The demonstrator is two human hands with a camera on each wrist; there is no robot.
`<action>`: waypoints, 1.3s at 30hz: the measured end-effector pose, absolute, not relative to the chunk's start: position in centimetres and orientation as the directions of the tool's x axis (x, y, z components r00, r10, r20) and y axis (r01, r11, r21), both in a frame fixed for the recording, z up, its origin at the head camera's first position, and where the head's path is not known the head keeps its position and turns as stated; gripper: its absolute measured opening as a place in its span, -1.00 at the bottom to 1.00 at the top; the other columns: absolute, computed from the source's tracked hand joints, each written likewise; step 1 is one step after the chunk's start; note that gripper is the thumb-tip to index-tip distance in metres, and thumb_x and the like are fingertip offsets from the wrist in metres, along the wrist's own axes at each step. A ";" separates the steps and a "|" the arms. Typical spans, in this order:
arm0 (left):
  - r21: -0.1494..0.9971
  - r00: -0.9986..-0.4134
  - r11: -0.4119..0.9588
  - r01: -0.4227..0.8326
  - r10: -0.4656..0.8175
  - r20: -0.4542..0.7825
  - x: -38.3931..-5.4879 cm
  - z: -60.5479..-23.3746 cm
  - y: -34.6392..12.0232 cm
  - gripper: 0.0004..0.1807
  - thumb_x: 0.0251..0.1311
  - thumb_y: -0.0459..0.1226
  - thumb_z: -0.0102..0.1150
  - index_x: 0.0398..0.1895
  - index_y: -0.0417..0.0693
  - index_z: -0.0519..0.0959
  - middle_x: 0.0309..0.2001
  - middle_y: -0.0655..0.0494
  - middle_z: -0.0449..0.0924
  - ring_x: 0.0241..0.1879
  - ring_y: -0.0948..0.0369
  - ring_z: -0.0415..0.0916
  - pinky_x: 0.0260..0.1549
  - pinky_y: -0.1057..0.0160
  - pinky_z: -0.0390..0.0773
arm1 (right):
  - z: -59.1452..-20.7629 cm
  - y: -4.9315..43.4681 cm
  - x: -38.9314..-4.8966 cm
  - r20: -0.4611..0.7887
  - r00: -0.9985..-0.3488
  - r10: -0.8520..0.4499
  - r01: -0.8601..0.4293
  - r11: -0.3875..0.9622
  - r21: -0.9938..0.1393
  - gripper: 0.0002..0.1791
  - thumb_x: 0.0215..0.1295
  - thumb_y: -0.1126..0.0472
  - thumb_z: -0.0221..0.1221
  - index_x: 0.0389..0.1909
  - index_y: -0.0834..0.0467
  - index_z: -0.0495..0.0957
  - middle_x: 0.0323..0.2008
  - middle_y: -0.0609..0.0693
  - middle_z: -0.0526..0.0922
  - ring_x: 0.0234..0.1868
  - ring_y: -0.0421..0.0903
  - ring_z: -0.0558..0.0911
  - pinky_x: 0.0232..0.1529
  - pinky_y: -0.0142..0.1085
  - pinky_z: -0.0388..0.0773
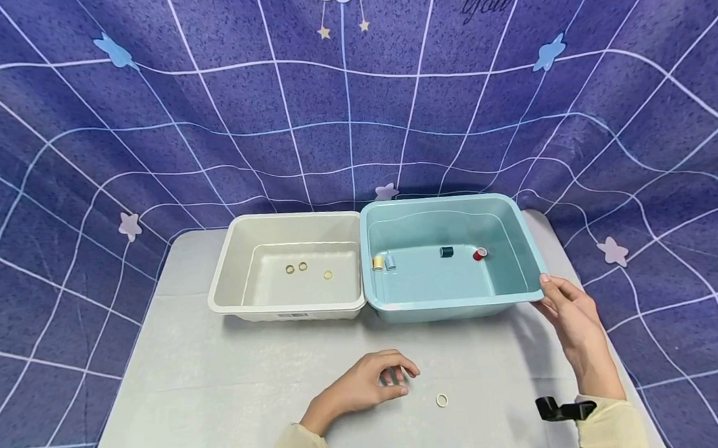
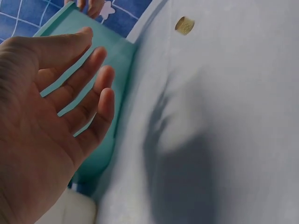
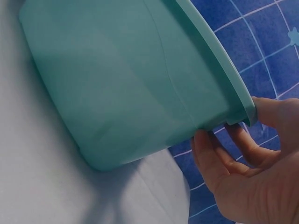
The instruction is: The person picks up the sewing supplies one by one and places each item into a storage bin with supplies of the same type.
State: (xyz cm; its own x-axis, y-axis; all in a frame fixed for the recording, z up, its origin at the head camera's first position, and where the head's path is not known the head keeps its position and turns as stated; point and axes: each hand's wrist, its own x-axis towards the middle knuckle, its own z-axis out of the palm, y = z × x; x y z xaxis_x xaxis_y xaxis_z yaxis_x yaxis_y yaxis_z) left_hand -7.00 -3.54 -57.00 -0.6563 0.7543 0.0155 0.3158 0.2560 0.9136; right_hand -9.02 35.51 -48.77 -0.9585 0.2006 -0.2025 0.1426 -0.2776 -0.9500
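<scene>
My right hand (image 1: pixel 573 320) holds the front right corner of the light blue plastic bin (image 1: pixel 440 308). In the right wrist view its thumb lies on the rim and the fingers reach beneath it. My left hand (image 1: pixel 366 380) hovers over the table in front of the bins, its fingers loosely bent and holding nothing. Just right of its fingertips lies a small ring (image 1: pixel 442 400), which looks gold in the left wrist view (image 2: pixel 185 25). Inside the blue bin are a yellow thread spool (image 1: pixel 378 262), a pale blue spool (image 1: pixel 390 262), a dark teal spool (image 1: pixel 447 252) and a red spool (image 1: pixel 479 254).
A white plastic bin (image 1: pixel 287 311) stands against the blue bin's left side, with three small gold rings (image 1: pixel 328 274) on its floor. Both stand on a table with a pale cloth (image 1: pixel 204 378). A purple-blue patterned curtain (image 1: pixel 365 102) hangs behind and along the sides.
</scene>
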 end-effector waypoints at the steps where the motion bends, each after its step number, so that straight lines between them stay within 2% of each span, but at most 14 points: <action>1: 0.912 -0.654 0.255 0.321 0.757 0.019 -6.9 -57.2 -3.3 -0.65 0.33 -0.36 0.36 0.17 0.00 0.66 0.03 -0.02 0.71 -0.11 0.12 0.63 -0.12 0.23 0.73 | -48.8 35.5 -9.0 -0.203 -0.958 0.201 0.143 -0.276 -0.951 -0.89 0.53 0.14 0.21 -0.14 0.08 0.66 -0.18 -0.21 0.71 -0.19 -0.33 0.76 -0.03 -0.51 0.72; 7: 0.909 -0.649 0.255 0.330 0.760 0.022 -6.7 -58.0 -2.3 -0.62 0.33 -0.35 0.36 0.19 0.03 0.65 0.04 0.02 0.72 -0.10 0.13 0.65 -0.14 0.29 0.73 | -48.9 35.5 -8.9 -0.199 -0.959 0.203 0.139 -0.275 -0.951 -0.88 0.53 0.16 0.21 -0.13 0.09 0.68 -0.18 -0.23 0.70 -0.20 -0.31 0.76 -0.03 -0.51 0.72; 17: 0.910 -0.689 0.281 0.305 0.725 0.007 -6.3 -59.0 -1.3 -0.59 0.27 -0.37 0.42 0.16 0.11 0.67 0.02 0.11 0.73 -0.13 0.10 0.64 -0.26 0.42 0.67 | -48.9 35.5 -8.9 -0.196 -0.958 0.209 0.134 -0.277 -0.951 -0.90 0.52 0.16 0.22 -0.17 0.06 0.69 -0.17 -0.22 0.69 -0.21 -0.32 0.75 -0.04 -0.51 0.72; 27: 0.895 -0.650 0.294 0.336 0.760 -0.005 -6.0 -60.0 -0.6 -0.55 0.23 -0.37 0.45 0.19 0.02 0.67 -0.02 0.08 0.72 -0.20 0.16 0.61 -0.35 0.54 0.60 | -49.0 35.6 -9.1 -0.191 -0.960 0.206 0.130 -0.277 -0.952 -0.89 0.52 0.15 0.22 -0.18 0.06 0.69 -0.17 -0.22 0.69 -0.21 -0.33 0.75 -0.04 -0.52 0.71; 33: 0.890 -0.645 0.299 0.345 0.764 -0.007 -5.9 -60.8 -0.4 -0.52 0.18 -0.38 0.48 0.19 0.08 0.68 -0.02 0.13 0.72 -0.25 0.21 0.60 -0.45 0.58 0.53 | -49.1 35.6 -9.1 -0.195 -0.959 0.205 0.134 -0.278 -0.951 -0.89 0.52 0.15 0.22 -0.20 0.06 0.69 -0.14 -0.22 0.67 -0.20 -0.32 0.76 -0.05 -0.52 0.71; 39: 0.820 -0.623 0.340 0.460 0.782 0.025 -5.8 -60.9 -0.2 -0.50 0.15 -0.34 0.52 0.18 0.10 0.68 0.00 0.21 0.73 -0.26 0.40 0.54 -0.28 0.62 0.48 | -49.0 35.7 -9.1 -0.197 -0.960 0.197 0.136 -0.285 -0.949 -0.89 0.53 0.16 0.21 -0.17 0.08 0.69 -0.16 -0.22 0.69 -0.20 -0.32 0.75 -0.05 -0.51 0.72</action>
State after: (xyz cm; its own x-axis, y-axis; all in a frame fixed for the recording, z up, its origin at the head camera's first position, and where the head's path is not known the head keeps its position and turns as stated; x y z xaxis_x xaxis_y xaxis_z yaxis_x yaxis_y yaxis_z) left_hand -5.79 -0.19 -60.87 -0.6232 0.7816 0.0249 0.4597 0.3405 0.8202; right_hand -9.15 35.66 -48.96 -0.9604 0.1971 -0.1969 0.1361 -0.2848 -0.9489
